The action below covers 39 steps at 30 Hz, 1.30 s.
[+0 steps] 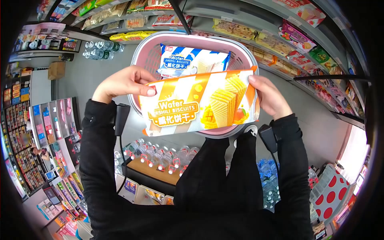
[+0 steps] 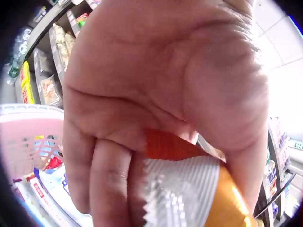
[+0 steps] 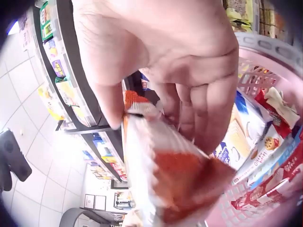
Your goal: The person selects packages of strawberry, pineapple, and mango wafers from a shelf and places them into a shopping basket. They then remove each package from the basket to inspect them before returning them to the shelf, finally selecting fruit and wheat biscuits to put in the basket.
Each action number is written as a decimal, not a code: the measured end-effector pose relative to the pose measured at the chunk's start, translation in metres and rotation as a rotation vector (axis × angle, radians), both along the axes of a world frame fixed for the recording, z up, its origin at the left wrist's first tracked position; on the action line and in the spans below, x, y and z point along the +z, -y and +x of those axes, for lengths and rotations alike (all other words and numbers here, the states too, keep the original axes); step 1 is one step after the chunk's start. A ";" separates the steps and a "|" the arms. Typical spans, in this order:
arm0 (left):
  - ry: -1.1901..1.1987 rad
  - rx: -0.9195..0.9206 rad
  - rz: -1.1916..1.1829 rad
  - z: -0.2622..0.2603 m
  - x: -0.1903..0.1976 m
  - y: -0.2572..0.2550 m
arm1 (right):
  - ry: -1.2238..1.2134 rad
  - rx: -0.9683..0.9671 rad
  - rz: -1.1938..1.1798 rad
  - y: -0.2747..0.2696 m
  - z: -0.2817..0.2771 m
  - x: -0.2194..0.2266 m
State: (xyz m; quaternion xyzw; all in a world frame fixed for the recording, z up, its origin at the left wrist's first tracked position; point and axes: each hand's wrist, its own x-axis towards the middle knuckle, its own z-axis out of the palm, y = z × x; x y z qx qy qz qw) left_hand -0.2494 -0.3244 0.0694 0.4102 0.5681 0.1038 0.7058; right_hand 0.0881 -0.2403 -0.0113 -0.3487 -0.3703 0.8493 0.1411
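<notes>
An orange-and-white pack of wafer biscuits [image 1: 200,102] is held up between both hands, its printed front facing the head camera. My left hand [image 1: 127,83] pinches the pack's left end, thumb on the front; in the left wrist view its crimped silvery edge [image 2: 182,189] lies between thumb and fingers. My right hand [image 1: 270,94] grips the other end with the thumb near the top corner. Below and behind the pack stands a pink basket [image 1: 146,50]. In it a blue-and-white wafer biscuit pack [image 1: 192,61] shows, partly covered by the orange pack.
Snack shelves [image 1: 240,30] run along the far side and right. More packets, including a red one [image 3: 267,187], lie in the basket. Several large water bottles [image 1: 160,156] stand on a brown-topped ledge near the legs. A shelf unit [image 1: 52,120] is at left.
</notes>
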 end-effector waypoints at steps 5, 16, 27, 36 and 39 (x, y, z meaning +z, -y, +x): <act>0.195 0.182 0.058 0.022 -0.033 0.006 | 0.023 -0.111 -0.051 0.019 0.036 -0.013; 0.615 0.845 0.350 0.128 -0.079 0.067 | 0.061 -0.381 -0.134 0.046 0.106 -0.011; 0.481 0.921 0.435 0.164 -0.072 0.074 | -0.061 -0.498 -0.042 0.061 0.133 -0.005; 0.456 0.868 0.491 0.175 -0.056 0.075 | -0.125 -0.533 -0.044 0.068 0.144 -0.018; 0.367 0.888 0.492 0.175 -0.060 0.083 | -0.092 -0.566 -0.008 0.072 0.144 -0.019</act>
